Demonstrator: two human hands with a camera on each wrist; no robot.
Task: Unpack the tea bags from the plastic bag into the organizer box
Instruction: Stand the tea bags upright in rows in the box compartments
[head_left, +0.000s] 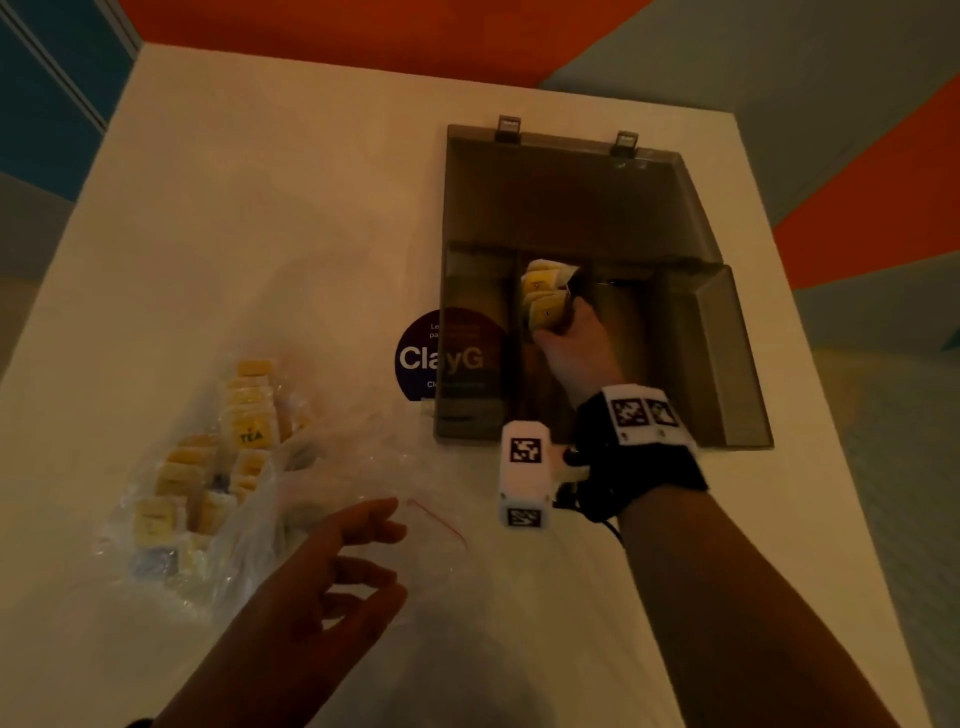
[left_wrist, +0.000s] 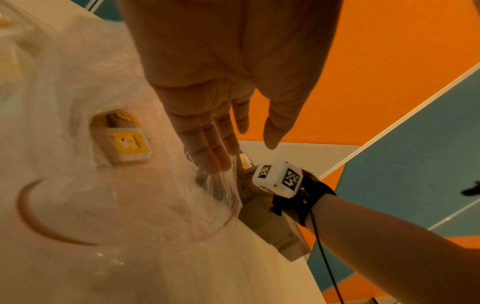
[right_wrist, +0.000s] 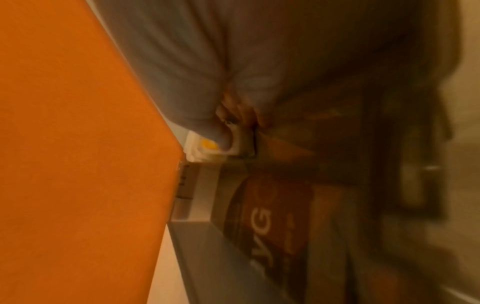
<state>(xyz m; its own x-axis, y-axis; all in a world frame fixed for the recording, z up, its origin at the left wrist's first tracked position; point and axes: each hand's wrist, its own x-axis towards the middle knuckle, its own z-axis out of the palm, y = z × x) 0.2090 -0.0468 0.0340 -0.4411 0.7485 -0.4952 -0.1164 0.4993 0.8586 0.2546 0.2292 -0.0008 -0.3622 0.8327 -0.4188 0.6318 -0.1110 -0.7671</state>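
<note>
My right hand (head_left: 574, 345) grips a clutch of tea bags (head_left: 543, 299) inside the box (head_left: 737, 364), over its second slot, to set them down. My left hand (head_left: 332, 571) hovers relaxed at the plastic bag (head_left: 218, 467), holding nothing, ready to steady its mouth.

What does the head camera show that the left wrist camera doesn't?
Only the head view shows the whole organizer box with its lid open, the round ClayG sticker beside it, and the pile of tea bags in the plastic bag.

Only the left wrist view shows one yellow-labelled tea bag close up through the plastic, and the left hand's straight fingers.

Both show the right hand gripping tea bags, its wrist tracker and the white table.
</note>
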